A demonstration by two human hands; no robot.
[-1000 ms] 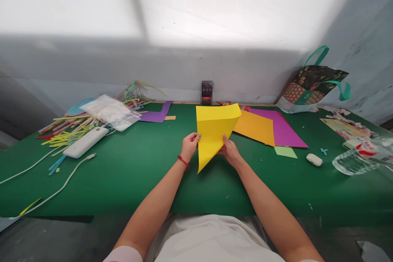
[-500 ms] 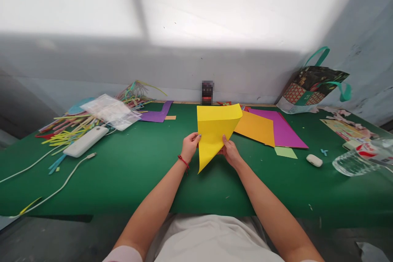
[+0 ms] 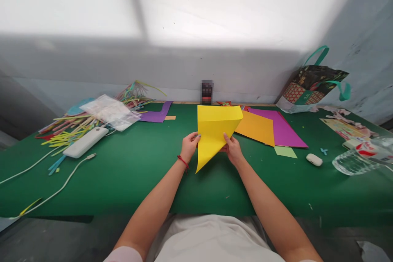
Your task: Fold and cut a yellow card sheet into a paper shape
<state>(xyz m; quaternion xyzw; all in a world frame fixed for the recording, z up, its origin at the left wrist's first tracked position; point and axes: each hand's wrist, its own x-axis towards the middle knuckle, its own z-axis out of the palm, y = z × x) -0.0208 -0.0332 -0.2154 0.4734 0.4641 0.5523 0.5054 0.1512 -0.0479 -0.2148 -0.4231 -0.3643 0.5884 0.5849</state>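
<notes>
The yellow sheet (image 3: 215,131) is thin paper, smooth and not shiny. The orange sheet (image 3: 256,127) and the purple sheet (image 3: 287,133) are the same plain paper. The green table top (image 3: 132,172) looks dull and a bit fuzzy, like cloth. The power bank (image 3: 86,142) is smooth, shiny white plastic. The clear bag (image 3: 109,111) is crinkly plastic, and the bottle (image 3: 351,163) is clear and shiny too.

Bright, even daylight, seemingly from above; overexposed wall (image 3: 215,4), sharp centre, wide-angle bowing at edges.
</notes>
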